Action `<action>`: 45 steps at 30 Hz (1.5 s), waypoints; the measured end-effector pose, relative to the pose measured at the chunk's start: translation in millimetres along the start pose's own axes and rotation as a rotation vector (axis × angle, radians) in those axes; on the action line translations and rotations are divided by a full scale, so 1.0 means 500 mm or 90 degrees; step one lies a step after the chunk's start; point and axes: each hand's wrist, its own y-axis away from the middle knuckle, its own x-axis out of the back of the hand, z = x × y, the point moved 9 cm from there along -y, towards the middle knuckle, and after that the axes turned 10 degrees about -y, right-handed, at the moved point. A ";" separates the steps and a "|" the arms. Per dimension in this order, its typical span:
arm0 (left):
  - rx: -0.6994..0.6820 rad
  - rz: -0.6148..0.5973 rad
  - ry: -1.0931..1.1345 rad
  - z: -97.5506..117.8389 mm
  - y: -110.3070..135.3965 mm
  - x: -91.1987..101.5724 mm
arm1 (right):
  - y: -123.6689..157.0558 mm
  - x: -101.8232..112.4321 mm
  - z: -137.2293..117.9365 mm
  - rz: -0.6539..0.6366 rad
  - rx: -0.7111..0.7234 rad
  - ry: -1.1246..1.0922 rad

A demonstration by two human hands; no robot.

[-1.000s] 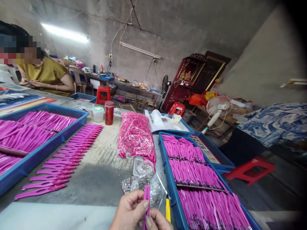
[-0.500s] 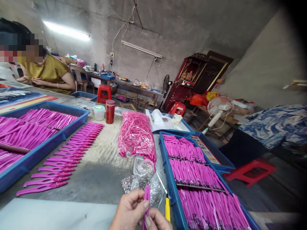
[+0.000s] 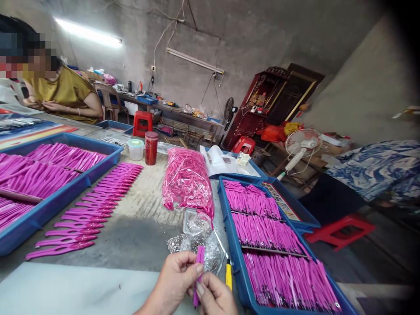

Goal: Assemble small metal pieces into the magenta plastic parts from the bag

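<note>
My left hand [image 3: 173,282] and my right hand [image 3: 215,297] meet at the bottom middle, and both pinch one upright magenta plastic piece [image 3: 198,262]. Just beyond my fingers lies a clear bag of small metal parts [image 3: 193,245] on the table. A yellow-handled tool [image 3: 228,276] lies right of my hands, against the blue tray on the right [image 3: 234,258], which holds rows of magenta pieces. A row of single magenta pieces [image 3: 92,210] is laid out on the table to the left.
A blue tray [image 3: 49,205] full of magenta pieces stands at the left. A clear bag of pink pieces [image 3: 187,179], a red can [image 3: 151,148] and a lidded tub [image 3: 135,148] sit mid-table. A person in a mustard top [image 3: 62,92] sits at far left. A red stool [image 3: 341,227] stands at right.
My hands have come up slightly in view, still pinching the magenta piece. The view has tilted down a little; nothing on the table has moved.
</note>
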 end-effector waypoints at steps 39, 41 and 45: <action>-0.128 0.056 -0.180 0.084 -0.014 0.060 | -0.060 -0.042 -0.114 -0.134 0.093 0.227; -0.175 0.076 -0.225 0.095 -0.005 0.072 | -0.064 -0.034 -0.124 -0.117 0.117 0.247; -0.286 0.070 -0.374 0.096 0.012 0.070 | -0.069 -0.019 -0.132 -0.063 0.142 0.223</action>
